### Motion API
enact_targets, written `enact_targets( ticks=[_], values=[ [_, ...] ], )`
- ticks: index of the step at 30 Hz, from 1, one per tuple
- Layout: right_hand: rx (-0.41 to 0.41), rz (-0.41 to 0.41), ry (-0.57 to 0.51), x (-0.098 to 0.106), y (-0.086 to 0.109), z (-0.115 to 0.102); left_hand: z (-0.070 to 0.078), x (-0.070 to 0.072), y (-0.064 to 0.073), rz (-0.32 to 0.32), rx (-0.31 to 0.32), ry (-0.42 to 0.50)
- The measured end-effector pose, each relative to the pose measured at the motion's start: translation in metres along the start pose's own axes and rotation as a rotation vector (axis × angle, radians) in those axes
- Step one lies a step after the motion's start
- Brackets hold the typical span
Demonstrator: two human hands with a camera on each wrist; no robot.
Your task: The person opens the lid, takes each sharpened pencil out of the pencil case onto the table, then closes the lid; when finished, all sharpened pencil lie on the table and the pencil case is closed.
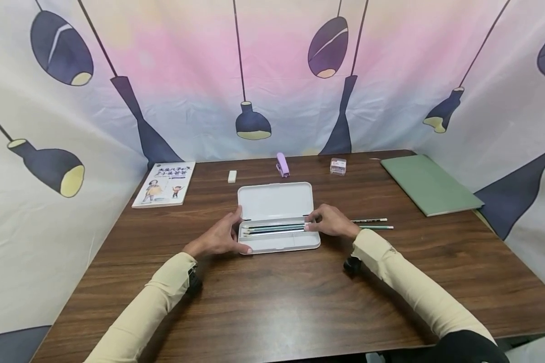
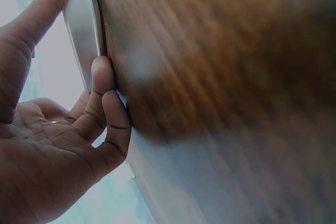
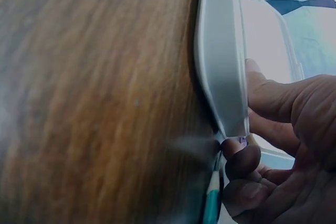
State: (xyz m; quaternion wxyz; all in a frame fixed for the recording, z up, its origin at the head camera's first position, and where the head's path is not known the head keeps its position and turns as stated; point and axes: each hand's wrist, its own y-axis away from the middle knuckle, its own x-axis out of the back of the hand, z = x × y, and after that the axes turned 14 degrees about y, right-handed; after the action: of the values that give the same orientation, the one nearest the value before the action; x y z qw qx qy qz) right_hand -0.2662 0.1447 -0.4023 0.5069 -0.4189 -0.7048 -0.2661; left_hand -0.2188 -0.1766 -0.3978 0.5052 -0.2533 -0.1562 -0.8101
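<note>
An open white pencil case lies on the table with its lid tipped back. Several pencils lie lengthwise in its rear compartment. My left hand holds the case's left end, thumb on the front corner and fingers along the side. At the right end my right hand has thumb and forefinger at the pencils' ends and seems to pinch one; the fingers partly hide it. Right of that hand, a dark pencil and a green pencil lie on the wood.
A white eraser, a purple stapler and a small clear box stand behind the case. A picture book is at the back left, a green folder at the back right. A printed cloth hangs behind the table.
</note>
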Motion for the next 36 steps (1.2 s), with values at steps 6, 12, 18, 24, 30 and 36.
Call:
enact_targets(
  ticks=[6,12,18,24,30,36],
  values=[
    [-0.019,-0.005,0.08,-0.004,0.0,-0.002,0.002,-0.002,0.002,-0.003,0.022,0.008],
    [0.038,0.037,0.115,-0.008,0.004,0.0,0.0,-0.003,0.002,-0.006,0.024,-0.001],
    [0.051,0.014,0.082,-0.007,0.003,-0.001,-0.001,-0.002,0.002,-0.009,0.013,-0.024],
    [0.04,0.021,0.064,-0.005,0.001,-0.003,0.001,-0.002,0.002,-0.008,0.012,-0.01],
    [-0.01,0.106,-0.047,-0.008,0.003,-0.002,0.002,-0.001,0.001,-0.004,0.018,-0.006],
    [-0.139,0.184,-0.209,-0.012,0.006,0.002,0.001,0.0,0.0,-0.007,0.009,-0.018]
  ],
)
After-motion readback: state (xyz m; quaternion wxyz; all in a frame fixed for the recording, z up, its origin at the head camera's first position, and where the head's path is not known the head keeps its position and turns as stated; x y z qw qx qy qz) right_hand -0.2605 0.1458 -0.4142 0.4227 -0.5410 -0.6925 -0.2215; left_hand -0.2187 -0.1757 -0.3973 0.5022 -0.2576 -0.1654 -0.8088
